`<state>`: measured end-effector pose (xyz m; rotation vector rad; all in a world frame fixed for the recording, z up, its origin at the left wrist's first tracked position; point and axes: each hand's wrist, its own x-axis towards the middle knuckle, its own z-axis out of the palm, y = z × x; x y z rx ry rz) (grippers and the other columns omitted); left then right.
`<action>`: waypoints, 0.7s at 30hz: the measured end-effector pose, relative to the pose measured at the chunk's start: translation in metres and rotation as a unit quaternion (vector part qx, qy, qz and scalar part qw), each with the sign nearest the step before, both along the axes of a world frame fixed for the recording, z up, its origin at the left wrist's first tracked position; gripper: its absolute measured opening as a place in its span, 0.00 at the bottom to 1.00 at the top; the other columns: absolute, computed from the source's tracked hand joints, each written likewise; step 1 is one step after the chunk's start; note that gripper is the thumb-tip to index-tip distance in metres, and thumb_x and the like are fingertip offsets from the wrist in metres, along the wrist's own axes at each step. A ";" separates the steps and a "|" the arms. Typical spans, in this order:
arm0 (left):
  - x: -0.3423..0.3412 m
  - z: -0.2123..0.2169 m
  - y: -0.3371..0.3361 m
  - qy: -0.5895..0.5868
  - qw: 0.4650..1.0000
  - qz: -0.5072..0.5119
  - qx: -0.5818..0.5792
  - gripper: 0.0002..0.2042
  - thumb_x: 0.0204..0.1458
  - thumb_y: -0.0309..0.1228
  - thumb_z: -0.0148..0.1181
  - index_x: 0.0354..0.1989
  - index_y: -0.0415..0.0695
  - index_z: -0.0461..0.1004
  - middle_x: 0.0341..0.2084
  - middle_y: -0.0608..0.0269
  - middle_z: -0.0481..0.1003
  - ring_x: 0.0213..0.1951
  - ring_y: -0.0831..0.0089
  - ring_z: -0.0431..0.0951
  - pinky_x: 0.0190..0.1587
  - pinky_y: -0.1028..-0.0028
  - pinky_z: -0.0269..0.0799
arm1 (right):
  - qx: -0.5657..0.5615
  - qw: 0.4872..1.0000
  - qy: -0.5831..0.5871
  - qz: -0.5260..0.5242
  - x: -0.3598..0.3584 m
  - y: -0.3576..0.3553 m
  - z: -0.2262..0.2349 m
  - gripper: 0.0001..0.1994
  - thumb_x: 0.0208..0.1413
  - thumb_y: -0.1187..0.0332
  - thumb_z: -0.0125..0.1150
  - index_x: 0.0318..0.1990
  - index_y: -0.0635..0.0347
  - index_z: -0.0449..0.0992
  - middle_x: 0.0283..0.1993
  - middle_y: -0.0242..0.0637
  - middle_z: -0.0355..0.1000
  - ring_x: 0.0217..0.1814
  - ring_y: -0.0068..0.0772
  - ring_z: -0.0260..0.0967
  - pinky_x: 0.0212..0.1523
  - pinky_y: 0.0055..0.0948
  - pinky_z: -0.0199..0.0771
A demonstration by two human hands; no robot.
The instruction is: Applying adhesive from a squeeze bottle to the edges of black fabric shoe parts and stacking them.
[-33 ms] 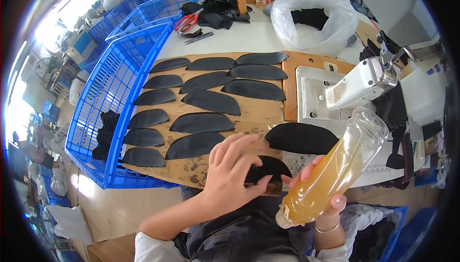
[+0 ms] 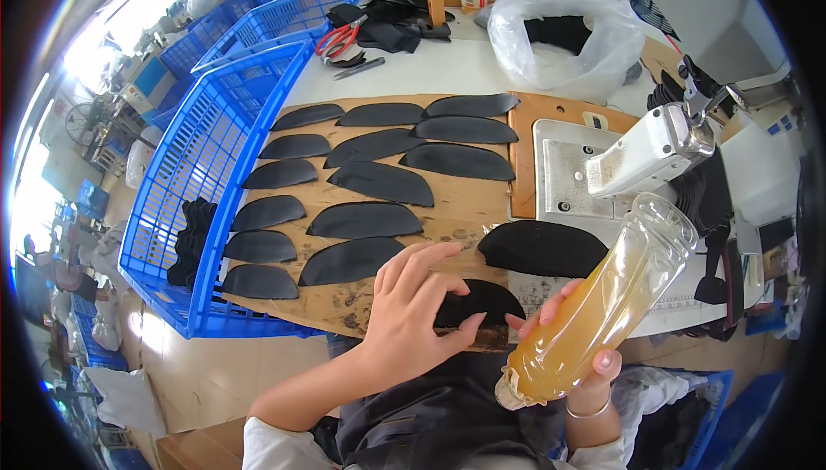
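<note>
My right hand (image 2: 605, 368) is wrapped round a clear plastic bottle (image 2: 594, 315) of amber liquid. The bottle lies tilted, its wrapped, narrow end low and toward me, its clear base up to the right. My left hand (image 2: 411, 308) hovers left of it, fingers curled but apart, with a gap between thumb and forefinger. Just beyond that gap lies a black half-moon piece (image 2: 482, 301) at the board's near edge, partly hidden by the fingers. A larger black curved piece (image 2: 542, 248) rests farther back. Several similar dark pieces (image 2: 366, 219) lie in columns on the brown cardboard (image 2: 465, 219).
A white sewing machine (image 2: 645, 156) stands at the right. Along the left side is a blue plastic crate (image 2: 194, 186) with stacked black pieces inside. Farther back are red-handled scissors (image 2: 338, 38), black scraps (image 2: 387, 27) and a translucent plastic bag (image 2: 564, 57).
</note>
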<state>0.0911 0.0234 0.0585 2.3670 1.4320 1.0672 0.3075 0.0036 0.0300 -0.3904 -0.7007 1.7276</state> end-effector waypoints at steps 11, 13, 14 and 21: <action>0.011 -0.003 -0.007 -0.034 0.997 0.047 -0.059 0.15 0.34 0.27 0.70 0.32 0.46 0.72 0.39 0.62 0.70 0.40 0.63 0.67 0.43 0.68 0.61 | -0.023 0.999 -0.034 -0.002 -0.007 -0.002 0.007 0.40 0.34 0.53 0.72 0.55 0.60 0.59 0.42 0.47 0.68 0.44 0.51 0.72 0.55 0.51 0.68; 0.010 -0.005 -0.007 -0.028 0.997 0.064 -0.039 0.14 0.34 0.26 0.69 0.31 0.46 0.72 0.40 0.61 0.71 0.42 0.62 0.67 0.45 0.67 0.61 | -0.033 0.998 -0.047 -0.003 -0.008 -0.003 0.008 0.40 0.34 0.54 0.72 0.55 0.61 0.59 0.42 0.47 0.68 0.44 0.50 0.72 0.54 0.51 0.69; 0.006 -0.006 -0.006 -0.041 0.997 0.059 -0.025 0.14 0.35 0.27 0.69 0.30 0.46 0.71 0.41 0.61 0.70 0.43 0.62 0.67 0.45 0.67 0.59 | -0.033 0.998 -0.046 -0.001 -0.009 -0.002 0.008 0.40 0.34 0.54 0.72 0.55 0.61 0.59 0.42 0.47 0.68 0.44 0.50 0.72 0.54 0.51 0.69; -0.067 0.041 0.005 -0.460 0.862 0.055 -0.207 0.11 0.44 0.24 0.58 0.38 0.36 0.72 0.46 0.58 0.71 0.48 0.74 0.69 0.48 0.77 0.65 | -0.032 0.998 -0.053 0.008 -0.008 0.001 0.006 0.39 0.34 0.53 0.70 0.54 0.60 0.59 0.41 0.45 0.68 0.43 0.49 0.72 0.56 0.52 0.67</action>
